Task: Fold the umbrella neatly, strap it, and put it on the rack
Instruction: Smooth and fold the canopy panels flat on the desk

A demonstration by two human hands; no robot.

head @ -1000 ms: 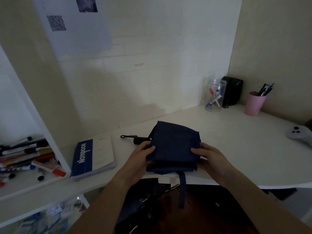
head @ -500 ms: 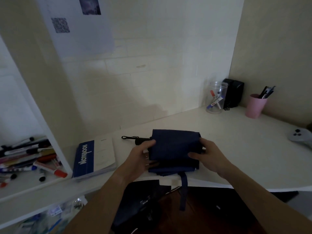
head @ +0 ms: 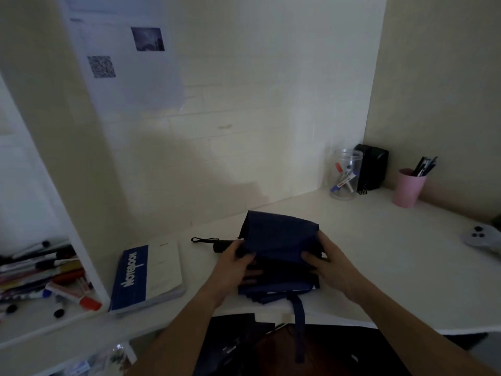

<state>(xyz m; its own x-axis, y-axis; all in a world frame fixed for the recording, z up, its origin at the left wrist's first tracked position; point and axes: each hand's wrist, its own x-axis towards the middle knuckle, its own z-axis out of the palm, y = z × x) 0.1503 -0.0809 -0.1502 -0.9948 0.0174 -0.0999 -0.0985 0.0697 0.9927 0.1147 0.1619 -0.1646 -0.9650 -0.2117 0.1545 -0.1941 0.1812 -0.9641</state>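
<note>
Evidently mid-fold, the umbrella point(head: 279, 248) lies on the desk point(head: 379, 253) at its near edge, handle pointing to nine o'clock. The left hand point(head: 233, 263) curls its grip round the canopy's handle end, the right hand point(head: 329, 263) pinches the opposite end, likely to hold the pleats flat for rolling. The strap point(head: 299, 321) hangs off at six o'clock, unfastened.

A blue notebook point(head: 147, 278) lies left on the desk point(head: 379, 253); pink cup point(head: 408, 188) (holding pens) far right.
</note>
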